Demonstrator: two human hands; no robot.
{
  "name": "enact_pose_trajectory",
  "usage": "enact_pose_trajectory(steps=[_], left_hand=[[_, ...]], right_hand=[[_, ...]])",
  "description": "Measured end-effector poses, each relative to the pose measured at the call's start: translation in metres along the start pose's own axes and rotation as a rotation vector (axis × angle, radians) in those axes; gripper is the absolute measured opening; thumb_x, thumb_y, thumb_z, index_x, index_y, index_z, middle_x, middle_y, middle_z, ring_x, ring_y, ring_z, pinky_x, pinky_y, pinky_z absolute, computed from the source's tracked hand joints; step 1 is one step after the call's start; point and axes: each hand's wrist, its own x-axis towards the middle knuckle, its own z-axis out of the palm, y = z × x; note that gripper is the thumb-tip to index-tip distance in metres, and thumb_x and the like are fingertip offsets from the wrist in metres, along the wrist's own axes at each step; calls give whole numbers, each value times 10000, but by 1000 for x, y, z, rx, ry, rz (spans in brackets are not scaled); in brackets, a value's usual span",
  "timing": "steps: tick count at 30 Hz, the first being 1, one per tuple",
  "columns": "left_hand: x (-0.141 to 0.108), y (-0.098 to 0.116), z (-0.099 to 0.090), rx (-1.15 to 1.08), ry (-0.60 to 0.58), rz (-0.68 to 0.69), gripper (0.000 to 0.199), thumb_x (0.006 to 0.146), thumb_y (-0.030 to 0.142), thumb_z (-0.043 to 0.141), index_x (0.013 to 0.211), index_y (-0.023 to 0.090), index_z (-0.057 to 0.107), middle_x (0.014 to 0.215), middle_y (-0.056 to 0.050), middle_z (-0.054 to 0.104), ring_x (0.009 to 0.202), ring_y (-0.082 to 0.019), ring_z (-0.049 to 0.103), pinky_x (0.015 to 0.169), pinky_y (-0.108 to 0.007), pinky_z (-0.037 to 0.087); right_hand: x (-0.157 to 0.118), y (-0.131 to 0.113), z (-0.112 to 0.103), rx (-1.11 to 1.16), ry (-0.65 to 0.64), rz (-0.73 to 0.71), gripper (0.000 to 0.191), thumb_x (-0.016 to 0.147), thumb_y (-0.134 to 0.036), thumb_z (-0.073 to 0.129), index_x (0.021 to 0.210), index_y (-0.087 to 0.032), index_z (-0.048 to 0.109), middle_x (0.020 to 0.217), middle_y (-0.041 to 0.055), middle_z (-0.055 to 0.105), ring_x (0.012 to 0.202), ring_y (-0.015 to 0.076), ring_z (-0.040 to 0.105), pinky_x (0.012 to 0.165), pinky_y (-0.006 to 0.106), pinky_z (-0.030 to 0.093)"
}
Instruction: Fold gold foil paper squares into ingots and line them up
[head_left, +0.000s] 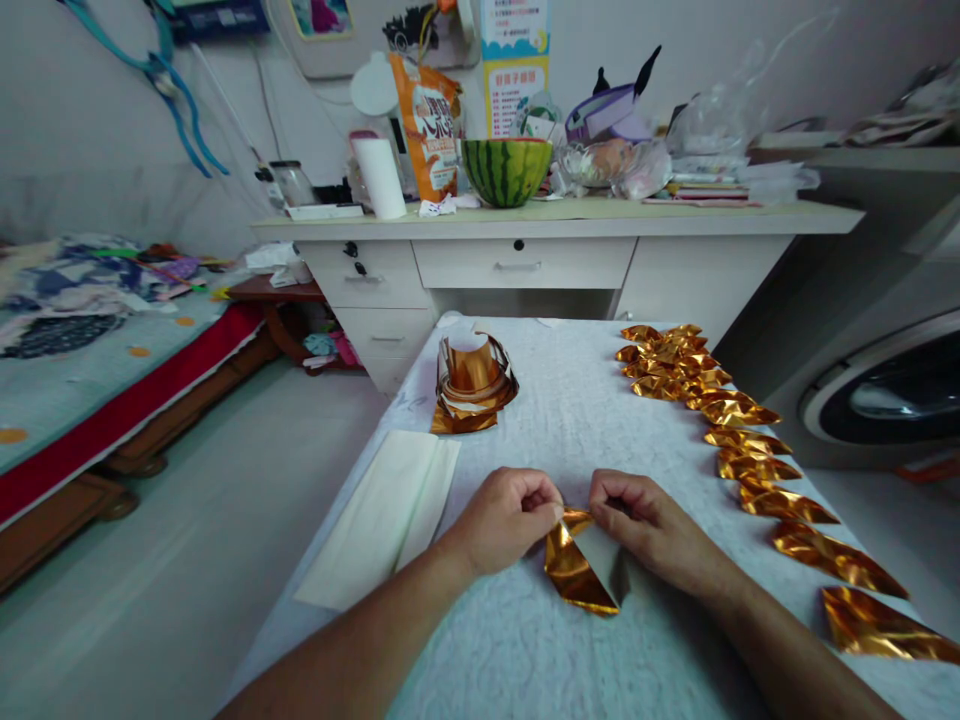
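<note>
Between my hands is a sheet of gold foil paper (576,575), partly folded, its pale underside showing on the right. My left hand (510,515) pinches its upper left corner between thumb and fingers. My right hand (637,520) grips the upper right edge in the same way, fingers curled. Beyond my left hand stands a curled stack of gold foil sheets (474,385). Pale paper sheets (382,510) lie beside my left forearm. Along the right side of the table runs a row of several folded gold foil pieces (765,497).
A light cloth covers the table (570,400). Behind it, a white desk (525,262) carries a watermelon half (506,172), an orange snack bag (429,130) and a paper roll (380,178). A bed (142,370) is at the left, a washing machine (885,370) at the right.
</note>
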Motion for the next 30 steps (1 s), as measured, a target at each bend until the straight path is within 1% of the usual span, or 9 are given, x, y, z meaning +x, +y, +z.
enact_pose_trajectory(steps=[4,7,10,13,15,19,23,27,30], left_hand=[[1,-4,-6,14,18,-22,123,748,246,546,692,144,583,596,32,495,543,-91,410,506,-216,303],[1,-4,-7,27,-13,-17,104,753,219,537,701,144,589,602,32,506,552,-90,425,515,-212,313],[0,-2,-4,45,-48,4,92,755,190,533,709,145,598,602,35,507,562,-89,434,525,-209,325],[-1,0,1,27,-50,10,80,766,188,549,725,144,601,614,33,527,566,-86,451,532,-207,341],[0,-1,4,-33,-29,3,71,769,189,568,815,148,603,624,40,543,558,-85,463,529,-205,346],[2,-5,6,-153,27,3,309,767,192,607,1068,172,539,658,55,566,564,-96,498,540,-211,373],[3,-4,6,-160,75,36,405,765,180,623,1152,189,506,785,24,591,672,-113,546,625,-232,432],[-1,-1,3,-82,168,58,357,807,175,564,1160,205,519,1054,-45,593,829,-144,577,707,-266,474],[-3,0,0,59,269,82,264,835,137,485,1084,201,546,1080,-50,591,891,-161,575,756,-286,464]], right_hand=[[-1,1,-8,87,53,47,321,869,-427,552,667,-197,457,598,-60,381,550,95,311,502,229,264],[-1,-3,-6,159,63,36,306,871,-458,572,744,-185,519,656,-45,443,592,99,370,534,225,304],[-1,-6,2,224,3,40,274,858,-449,618,864,-182,557,745,-23,520,666,115,454,591,231,362],[1,-4,8,201,-62,47,268,864,-431,621,829,-170,573,737,-14,542,669,116,473,602,236,372],[1,-1,10,179,-54,46,266,875,-422,605,803,-168,572,717,-20,533,648,108,459,588,231,362],[2,1,10,190,-3,34,242,868,-399,610,794,-175,556,709,-28,523,633,103,445,570,224,352],[3,0,10,236,68,1,180,859,-359,609,827,-190,557,721,-32,527,644,104,455,573,220,355],[7,5,8,281,161,34,159,827,-353,613,830,-202,561,708,-38,536,576,93,427,513,214,320],[9,9,6,231,286,72,192,805,-380,610,819,-189,601,689,-31,542,549,91,412,494,217,312]])
